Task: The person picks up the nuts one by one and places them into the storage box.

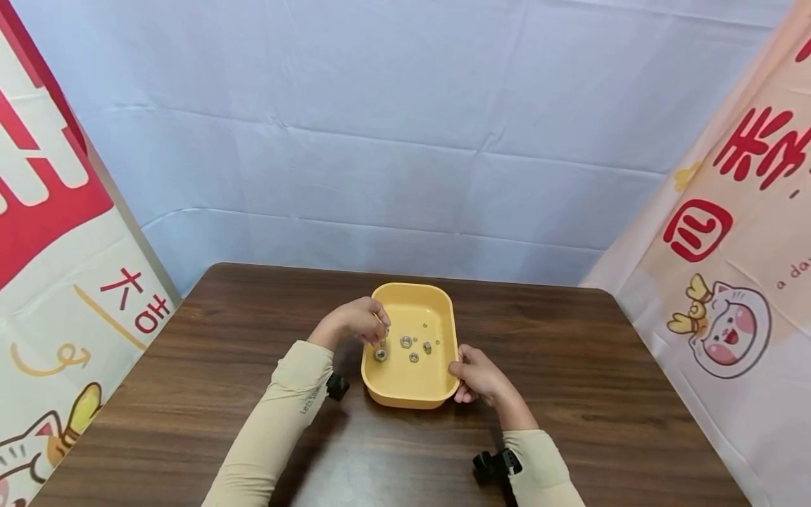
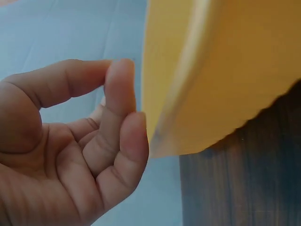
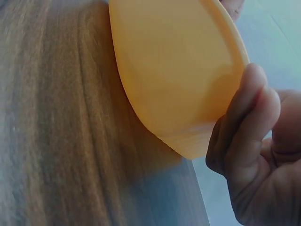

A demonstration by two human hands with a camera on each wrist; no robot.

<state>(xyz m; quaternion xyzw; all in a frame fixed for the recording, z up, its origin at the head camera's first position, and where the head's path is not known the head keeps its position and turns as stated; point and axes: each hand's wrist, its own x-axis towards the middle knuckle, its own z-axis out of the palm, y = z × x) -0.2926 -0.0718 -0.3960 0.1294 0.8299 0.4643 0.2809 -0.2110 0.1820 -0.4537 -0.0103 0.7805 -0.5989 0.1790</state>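
A yellow plastic tray point(image 1: 412, 394) with rounded corners sits on the table, and metal nuts of several sizes lie on its floor. Among them are a large nut point(image 1: 381, 355) at the left, another nut point(image 1: 406, 342) in the middle and one nut point(image 1: 427, 347) standing on its side. Over the tray's left rim reaches my left hand point(image 1: 362, 320), thumb and forefinger pinched together; a small grey metal piece, apparently a nut point(image 1: 386, 329), shows at the fingertips. In the left wrist view, the fingers hide it. My right hand point(image 1: 479, 373) grips the tray's right rim, thumb on top.
The dark wood-grain table point(image 1: 602, 394) extends around the tray. A pale blue cloth point(image 1: 393, 141) hangs behind it. Printed cloths stand at the left and right sides. Each forearm wears a light sleeve and a black wrist camera point(image 1: 486, 467).
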